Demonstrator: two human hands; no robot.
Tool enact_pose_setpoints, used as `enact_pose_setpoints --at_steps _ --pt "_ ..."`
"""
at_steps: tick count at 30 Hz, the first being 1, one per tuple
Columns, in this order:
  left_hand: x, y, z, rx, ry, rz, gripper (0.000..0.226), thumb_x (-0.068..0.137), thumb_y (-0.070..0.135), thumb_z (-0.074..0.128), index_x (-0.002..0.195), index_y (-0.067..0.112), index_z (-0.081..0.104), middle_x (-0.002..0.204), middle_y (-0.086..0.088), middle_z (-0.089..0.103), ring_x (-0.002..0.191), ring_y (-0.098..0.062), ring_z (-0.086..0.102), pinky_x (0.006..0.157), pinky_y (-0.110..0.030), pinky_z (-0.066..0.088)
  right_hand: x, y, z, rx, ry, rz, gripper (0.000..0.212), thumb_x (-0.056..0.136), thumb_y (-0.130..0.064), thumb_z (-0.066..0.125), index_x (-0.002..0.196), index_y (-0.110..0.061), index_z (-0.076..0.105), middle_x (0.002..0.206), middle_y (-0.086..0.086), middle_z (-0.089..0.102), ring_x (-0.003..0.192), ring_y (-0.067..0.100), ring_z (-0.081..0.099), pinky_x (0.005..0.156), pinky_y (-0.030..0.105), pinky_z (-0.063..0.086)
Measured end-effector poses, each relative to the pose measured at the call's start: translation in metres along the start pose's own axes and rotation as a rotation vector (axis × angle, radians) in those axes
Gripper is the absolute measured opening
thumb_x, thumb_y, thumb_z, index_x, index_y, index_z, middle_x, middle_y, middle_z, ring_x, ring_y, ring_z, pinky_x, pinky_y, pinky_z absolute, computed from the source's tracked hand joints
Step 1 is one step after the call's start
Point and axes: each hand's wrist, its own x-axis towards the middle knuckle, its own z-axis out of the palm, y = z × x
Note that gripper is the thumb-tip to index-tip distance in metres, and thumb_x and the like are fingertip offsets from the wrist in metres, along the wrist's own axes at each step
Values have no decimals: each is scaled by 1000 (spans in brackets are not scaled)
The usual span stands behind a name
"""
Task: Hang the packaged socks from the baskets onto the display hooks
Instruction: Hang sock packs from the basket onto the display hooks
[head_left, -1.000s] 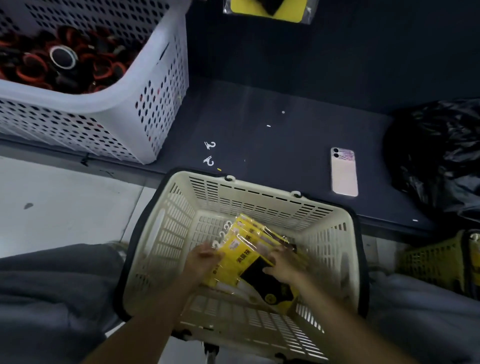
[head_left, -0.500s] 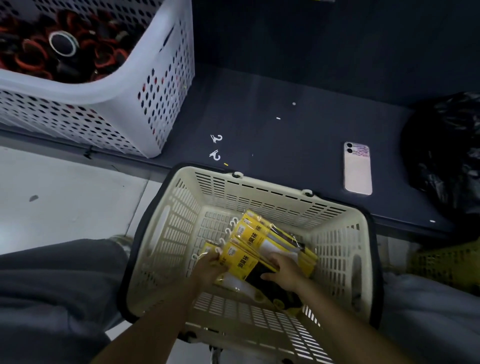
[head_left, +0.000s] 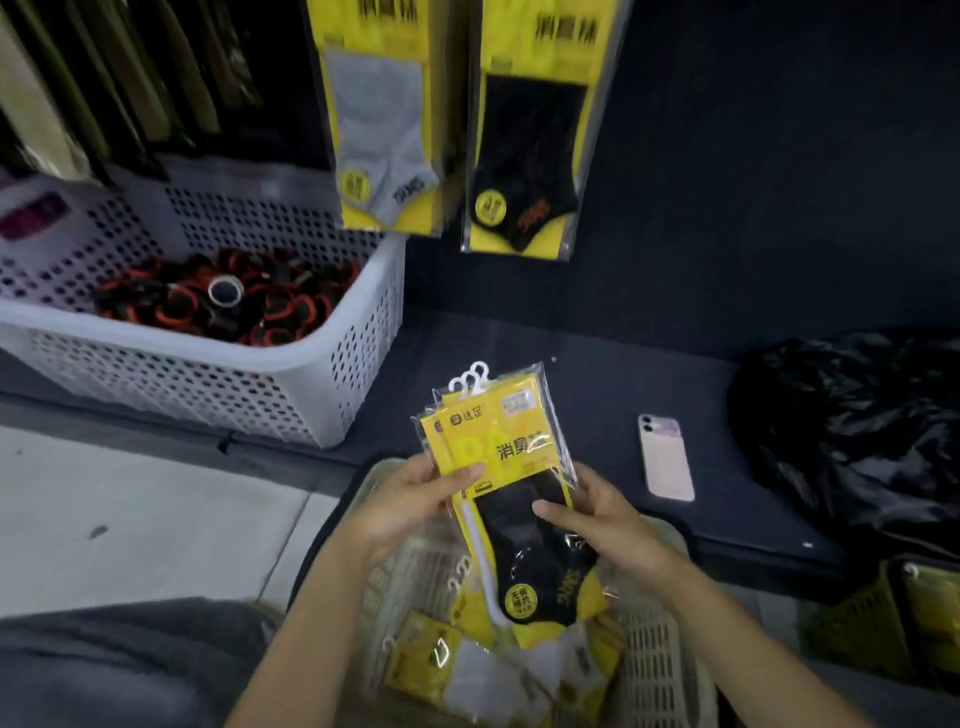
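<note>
I hold a small stack of yellow sock packs (head_left: 498, 447) with white plastic hangers at the top, lifted above the cream basket (head_left: 654, 670). My left hand (head_left: 415, 499) grips the stack's left edge; my right hand (head_left: 597, 514) grips the right edge over the black sock. More packs (head_left: 467, 660) lie in the basket below. On the dark display wall hang a grey-sock pack (head_left: 384, 135) and a black-sock pack (head_left: 530, 150); their hooks are out of view.
A white perforated basket (head_left: 311, 374) of red and black items and a tape roll sits left on the dark shelf. A pink phone (head_left: 667, 457) lies on the shelf, a black plastic bag (head_left: 852, 431) at right, and a yellow-green basket (head_left: 872, 623) lower right.
Both hands have lifted the stack of packs up out of the cream basket. The view has tilted up, bringing the hanging packs on the wall into sight.
</note>
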Motion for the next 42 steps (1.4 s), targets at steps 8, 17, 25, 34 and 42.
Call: enact_pose_setpoints --at_steps 8,17,25,34,42 --pt "-32 131 49 80 25 497 42 72 36 69 113 29 63 108 16 71 101 -3 66 79 -15 52 -36 -145 -2 39 425 -593 41 74 -23 73 113 -19 60 101 -7 72 92 4 68 77 14 52" --pt "-39 221 81 75 71 580 41 64 67 60 96 42 61 96 29 69 89 11 63 77 -10 46 -50 -233 -40 246 424 -586 31 75 -28 69 100 -10 67 92 6 76 82 16 73 62 17 55" --pt "-44 279 47 14 308 738 27 70 61 55 92 45 60 81 36 67 82 18 61 73 -13 41 -40 -285 -84 212 588 -571 13 93 -18 58 100 -10 65 93 6 75 90 23 71 85 41 55" --pt "-44 300 23 56 383 749 44 71 64 56 89 26 67 90 -2 64 87 -18 61 79 -28 45 9 -309 -79 69 667 -531 8 92 -17 61 94 -11 65 95 7 71 94 22 66 84 35 51" --pt "-41 297 32 40 369 754 25 84 47 59 102 32 66 101 14 72 102 -6 64 92 -28 46 55 -308 -94 334 801 -326 27 84 -26 71 102 -7 63 102 8 62 99 25 56 92 37 46"
